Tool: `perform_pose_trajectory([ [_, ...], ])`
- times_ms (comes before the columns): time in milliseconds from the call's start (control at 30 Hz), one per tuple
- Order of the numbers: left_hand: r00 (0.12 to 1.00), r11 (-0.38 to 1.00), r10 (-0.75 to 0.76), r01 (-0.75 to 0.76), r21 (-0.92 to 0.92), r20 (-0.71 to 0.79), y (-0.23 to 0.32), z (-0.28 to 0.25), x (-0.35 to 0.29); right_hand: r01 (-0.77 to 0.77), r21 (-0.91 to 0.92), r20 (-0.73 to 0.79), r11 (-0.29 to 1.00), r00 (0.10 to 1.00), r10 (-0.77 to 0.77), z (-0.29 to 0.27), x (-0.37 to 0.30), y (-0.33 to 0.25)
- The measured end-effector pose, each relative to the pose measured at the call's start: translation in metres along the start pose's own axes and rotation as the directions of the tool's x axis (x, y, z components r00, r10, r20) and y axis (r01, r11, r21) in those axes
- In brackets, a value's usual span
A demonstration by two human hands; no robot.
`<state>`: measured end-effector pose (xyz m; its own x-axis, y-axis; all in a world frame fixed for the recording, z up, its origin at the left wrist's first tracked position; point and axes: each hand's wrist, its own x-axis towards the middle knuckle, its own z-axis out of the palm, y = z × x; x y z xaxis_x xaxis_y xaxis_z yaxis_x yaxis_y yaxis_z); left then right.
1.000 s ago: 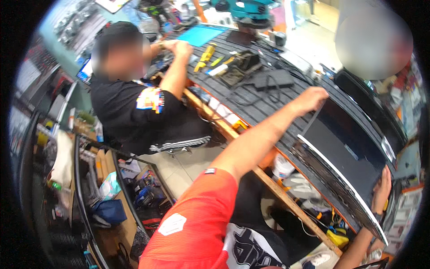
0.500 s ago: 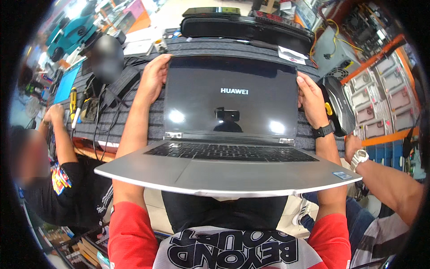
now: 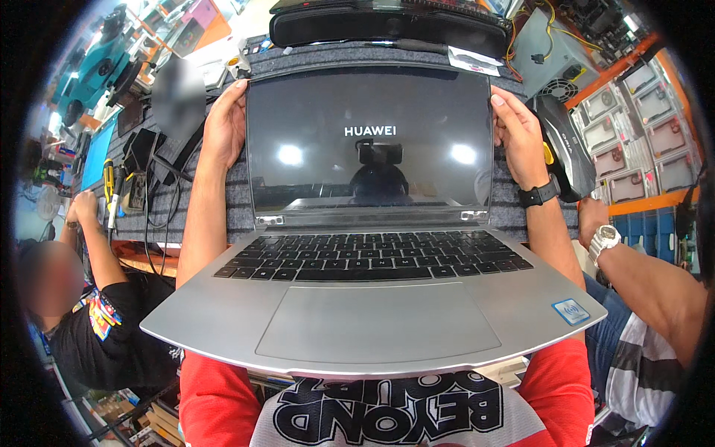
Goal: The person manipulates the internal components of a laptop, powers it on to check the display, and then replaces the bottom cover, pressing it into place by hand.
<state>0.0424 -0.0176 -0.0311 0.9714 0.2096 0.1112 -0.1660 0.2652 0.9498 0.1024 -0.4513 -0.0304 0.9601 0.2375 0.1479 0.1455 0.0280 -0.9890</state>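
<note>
In the head view, an open silver laptop (image 3: 372, 220) fills the middle, directly in front of you, its front edge toward your body and covering parts of your forearms. Your left hand (image 3: 226, 123) is clamped on the left side edge of its screen (image 3: 369, 171), near the top corner. Your right hand (image 3: 519, 138) is clamped on the opposite side edge, also high up, with a dark watch (image 3: 539, 194) on that wrist; some fingertips of both hands are hidden. The screen stands raised, dark, with white lettering and two bright reflections. Below it lie the black keyboard (image 3: 372, 259), the wide touchpad (image 3: 376, 320) and, at the right front corner, a blue-edged sticker (image 3: 570, 312). Whether the base touches the table cannot be told. Behind is a striped grey cloth (image 3: 335, 54), with a long black bar (image 3: 383, 31) at its far side. Just beside your right hand sits a black and yellow device (image 3: 567, 153). At left, a co-worker in a black shirt (image 3: 112, 335) has both hands together near a yellow screwdriver (image 3: 109, 182); at right, another person's wrist wears a white watch (image 3: 605, 240).
</note>
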Motion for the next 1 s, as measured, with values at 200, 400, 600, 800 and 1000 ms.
perform_pose_trajectory([
  [200,0.999,0.999,-0.036,0.037,-0.033,0.016,-0.002,-0.005,0.001,-0.01,0.051,0.008,0.999,1.0,0.009,0.0,0.001,0.001],
  [400,0.999,1.0,-0.003,0.005,-0.03,0.051,-0.004,-0.013,0.003,-0.078,0.054,0.109,0.995,0.991,0.072,-0.01,0.005,0.01],
  [600,0.999,1.0,0.021,-0.02,-0.022,0.028,0.0,-0.003,-0.001,-0.127,0.042,0.097,0.991,0.988,0.122,-0.024,0.014,0.025],
  [800,0.999,0.998,0.051,-0.051,-0.029,-0.013,-0.001,-0.004,-0.001,-0.116,0.039,-0.104,0.993,0.987,0.119,0.015,-0.002,-0.006],
  [1000,0.998,0.994,0.044,-0.038,-0.105,0.054,0.0,0.001,0.001,-0.152,0.079,0.086,0.985,0.986,0.145,-0.038,0.011,0.027],
])
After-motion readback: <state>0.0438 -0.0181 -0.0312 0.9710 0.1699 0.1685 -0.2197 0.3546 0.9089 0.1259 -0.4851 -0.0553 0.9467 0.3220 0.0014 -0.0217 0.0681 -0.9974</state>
